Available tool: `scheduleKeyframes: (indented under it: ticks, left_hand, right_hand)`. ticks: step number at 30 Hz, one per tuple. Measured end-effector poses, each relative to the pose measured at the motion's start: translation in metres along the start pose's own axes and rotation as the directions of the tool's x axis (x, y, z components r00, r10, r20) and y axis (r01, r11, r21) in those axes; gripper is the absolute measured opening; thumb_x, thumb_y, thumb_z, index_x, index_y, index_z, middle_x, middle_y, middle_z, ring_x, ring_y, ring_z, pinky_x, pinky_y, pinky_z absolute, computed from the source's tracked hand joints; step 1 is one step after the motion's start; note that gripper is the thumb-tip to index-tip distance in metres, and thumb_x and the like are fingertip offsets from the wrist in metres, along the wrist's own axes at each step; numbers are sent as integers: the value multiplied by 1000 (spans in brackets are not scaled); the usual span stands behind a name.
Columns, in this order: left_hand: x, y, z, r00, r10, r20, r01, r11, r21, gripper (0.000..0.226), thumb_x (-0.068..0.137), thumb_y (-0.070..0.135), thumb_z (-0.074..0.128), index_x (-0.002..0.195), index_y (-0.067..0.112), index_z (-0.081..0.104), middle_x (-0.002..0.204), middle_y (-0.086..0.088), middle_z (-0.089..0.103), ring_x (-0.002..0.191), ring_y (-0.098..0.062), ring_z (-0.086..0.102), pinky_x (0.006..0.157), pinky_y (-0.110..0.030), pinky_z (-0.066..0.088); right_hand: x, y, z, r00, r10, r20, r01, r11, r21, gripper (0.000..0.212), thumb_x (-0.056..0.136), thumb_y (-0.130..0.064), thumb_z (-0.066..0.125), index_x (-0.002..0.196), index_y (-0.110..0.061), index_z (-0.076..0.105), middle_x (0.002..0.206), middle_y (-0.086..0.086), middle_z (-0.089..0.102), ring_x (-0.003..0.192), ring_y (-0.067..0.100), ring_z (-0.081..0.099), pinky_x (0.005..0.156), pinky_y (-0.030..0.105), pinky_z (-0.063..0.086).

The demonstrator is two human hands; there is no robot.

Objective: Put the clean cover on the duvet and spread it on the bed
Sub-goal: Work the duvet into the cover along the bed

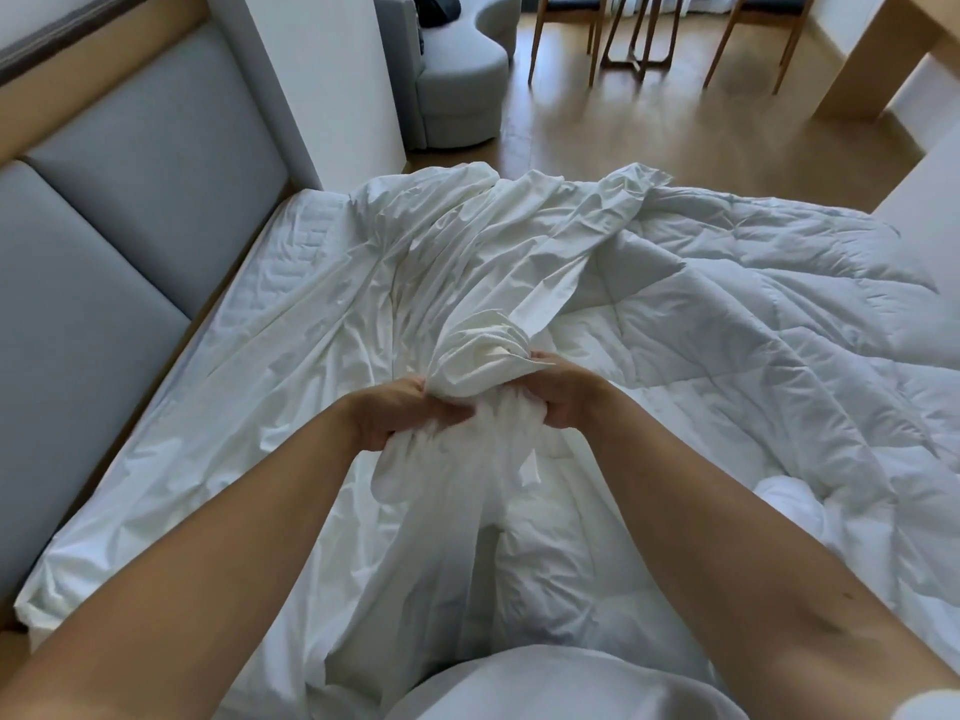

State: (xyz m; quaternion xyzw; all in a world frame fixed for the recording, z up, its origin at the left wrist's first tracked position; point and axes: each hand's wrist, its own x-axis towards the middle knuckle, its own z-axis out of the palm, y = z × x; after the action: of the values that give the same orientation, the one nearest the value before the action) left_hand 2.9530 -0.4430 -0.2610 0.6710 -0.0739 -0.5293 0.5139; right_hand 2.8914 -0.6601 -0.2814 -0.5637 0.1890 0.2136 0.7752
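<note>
A: So, where is the cover (395, 283) right now?

B: On the bed (306, 220), crumpled, running from the far edge toward the person. One gathered bunch of it is lifted off the bed, between the two hands.

A: How do the hands have it?

B: The left hand (400, 415) is curled round the bunch from the left, its fingers (448, 414) closed tight into the cloth. The right hand (569, 392) grips the same bunch from the right, fingers (545, 362) folded over the top of it. The hands sit just beside each other with only cloth between them.

A: And the cloth around the fingers?

B: A puffed knot of it stands above the knuckles, on the far side. Below the hands it hangs in long folds toward the person's body.

A: Where's the duvet (769, 314)?

B: To the right of the hands, quilted, lying rumpled over the right half of the bed. The cover's edge overlaps it near the right hand. Whether any of the duvet is inside the bunch, I cannot tell.

A: Anything else?

B: A grey padded headboard (104, 215) on the left, a grey sofa (462, 80) beyond the bed, and wooden chair legs (538, 39) on a wooden floor (649, 132).
</note>
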Motion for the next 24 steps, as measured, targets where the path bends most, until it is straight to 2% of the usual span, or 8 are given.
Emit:
scheduleKeyframes:
  ticks: [3,5,8,10,13,18,22,24]
  left_hand:
    - [6,0,3,996,-9,84,0,994,108,34,80,10,84,112,16,75,110,-11,75,99,-26,74,77,-34,60]
    - [11,4,0,997,66,26,-67,996,51,40,78,18,85,116,13,73,114,-14,74,101,-29,73,78,-37,60]
    - [22,12,-5,982,155,-111,-163,984,-67,38,82,22,81,117,12,73,115,-14,74,105,-31,72,80,-39,60]
    - [30,15,3,970,195,-148,-208,975,-79,26,86,18,78,111,12,75,109,-13,76,103,-31,72,78,-39,60]
    - [36,13,16,963,215,-165,-221,975,-21,36,85,20,80,118,10,71,112,-14,74,108,-33,69,91,-46,57]
    - [31,1,12,993,114,32,-114,993,3,49,84,3,77,131,14,65,123,-12,71,115,-28,68,94,-40,57]
    - [24,6,3,998,62,-10,-61,997,48,38,84,5,77,121,10,70,120,-18,72,108,-31,71,90,-42,59]
    - [20,17,-8,994,94,-48,-93,995,36,46,78,20,84,121,9,70,118,-17,72,110,-33,70,92,-43,57]
  right_hand:
    - [4,-1,8,990,-28,-138,10,992,-130,37,88,-17,74,123,-8,65,122,17,68,113,30,67,100,52,53]
    - [0,0,9,986,-16,-168,-7,991,-136,40,87,-25,74,124,-11,64,124,17,68,114,30,67,99,54,53]
    - [-9,6,-6,995,97,-20,-99,982,-161,49,81,-39,79,124,-21,64,124,7,70,114,25,67,99,48,54]
    - [-12,11,-13,981,167,96,-149,974,-171,52,79,-32,83,126,-21,64,122,5,71,114,25,68,97,47,55]
    - [-5,17,-15,990,130,46,-119,976,-184,54,77,-23,85,127,-19,63,121,7,71,112,26,68,95,46,56]
    - [3,25,-23,997,53,-55,-55,997,-50,21,87,-12,75,107,-16,68,102,6,75,89,16,74,80,34,61]
    - [9,23,-13,993,43,-112,-54,994,-93,31,90,-18,73,119,-11,67,119,16,70,111,29,68,99,50,53]
    - [7,18,-11,993,42,-107,-49,996,-68,29,88,-21,75,115,-12,69,115,14,72,105,26,71,99,48,53]
